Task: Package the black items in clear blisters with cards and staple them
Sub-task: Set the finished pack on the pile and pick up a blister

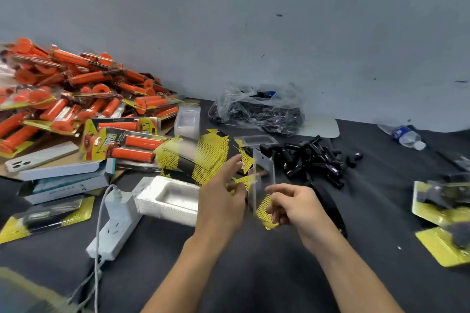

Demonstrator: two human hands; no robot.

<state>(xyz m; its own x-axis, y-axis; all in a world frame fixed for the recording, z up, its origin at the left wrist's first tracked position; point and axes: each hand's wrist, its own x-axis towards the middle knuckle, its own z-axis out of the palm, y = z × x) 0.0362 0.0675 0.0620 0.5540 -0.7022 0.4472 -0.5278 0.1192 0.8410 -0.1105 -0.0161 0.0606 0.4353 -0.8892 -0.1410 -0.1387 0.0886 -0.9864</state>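
A clear blister (262, 175) stands upright above the dark table, with a yellow dotted card (265, 213) at its lower edge. My left hand (223, 201) holds the blister's left side between thumb and outstretched fingers. My right hand (292, 204) has its fingers curled and pinches the card and the blister's bottom right. Loose black items (312, 157) lie in a pile just behind the blister. A stack of yellow cards (195, 157) lies to the left of it, and spare clear blisters (188, 122) stand behind those. The picture is blurred, so I cannot tell if anything is inside the blister.
A plastic bag (259, 109) of black items sits at the back. Orange packed grips (76, 94) are heaped at the left. White trays (170, 198), a power strip (117, 223) and boxes (63, 175) lie front left. Carded packages (442, 201) and a bottle (407, 136) are on the right.
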